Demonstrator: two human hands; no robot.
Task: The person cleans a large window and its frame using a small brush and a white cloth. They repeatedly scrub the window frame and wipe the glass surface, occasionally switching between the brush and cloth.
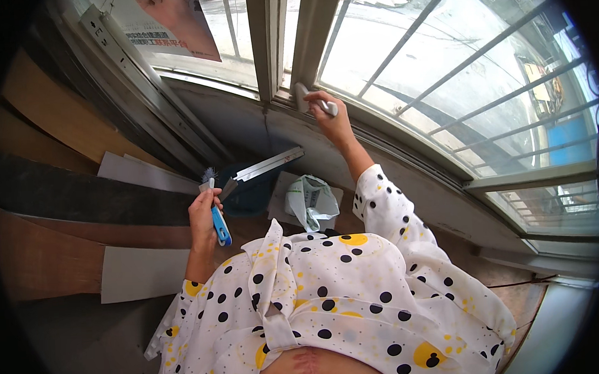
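Note:
My right hand [334, 120] is stretched forward to the window, its fingers closed around the handle of a white hand tool [329, 107]. The pale, flat head of that tool touches or nearly touches the foot of the upright window frame [309, 41], by the sill track [393, 142]. Lower and to the left, my left hand [203, 216] grips a blue-and-white brush [221, 228]. Its splayed bristles [209, 175] point away from me. A greyish flat piece beside the brush, at my fingers, is too partly hidden to name.
A dark bin [247, 202] below the sill holds metal strips [268, 165]. Beside it is a white plastic bag [311, 199]. Several boards [148, 271] lean at the left, near upright metal profiles [123, 64]. Bars [440, 75] cross outside the glass; a poster [172, 27] hangs at upper left.

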